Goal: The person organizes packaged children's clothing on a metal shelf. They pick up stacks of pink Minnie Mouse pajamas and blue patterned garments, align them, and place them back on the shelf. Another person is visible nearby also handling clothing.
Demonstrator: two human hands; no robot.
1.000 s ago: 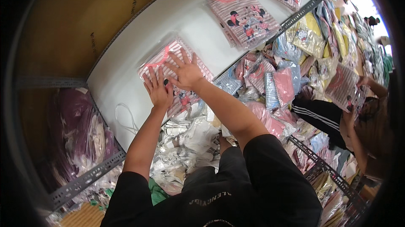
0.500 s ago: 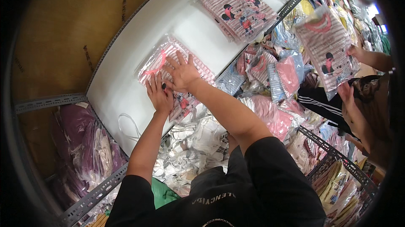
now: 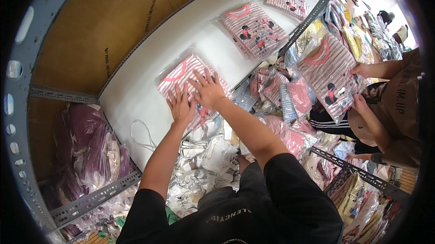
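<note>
A bagged pink-and-white striped shirt (image 3: 174,74) with a pink collar and a cartoon print lies on the white shelf board (image 3: 131,85) before me. Flat on its clear plastic rest both my hands, fingers spread: my left hand (image 3: 181,105) on the lower middle, my right hand (image 3: 209,90) just beside it to the right. They cover part of the print. Farther right on the board is a stack of similar bagged striped shirts (image 3: 256,28), and beyond it another bagged shirt (image 3: 286,2).
At the right a co-worker's hands (image 3: 360,71) hold up a bagged striped shirt (image 3: 328,74). Purple bagged clothes (image 3: 88,144) fill the space at lower left. White bagged items (image 3: 204,162) pile below the board. Metal shelf rails (image 3: 95,198) edge the board. A white cord loop (image 3: 141,133) lies on it.
The view has shifted, so the board sits lower in it. My hands stay on the shirt, the right one nearer the left. The co-worker's bagged shirt is now tilted differently.
</note>
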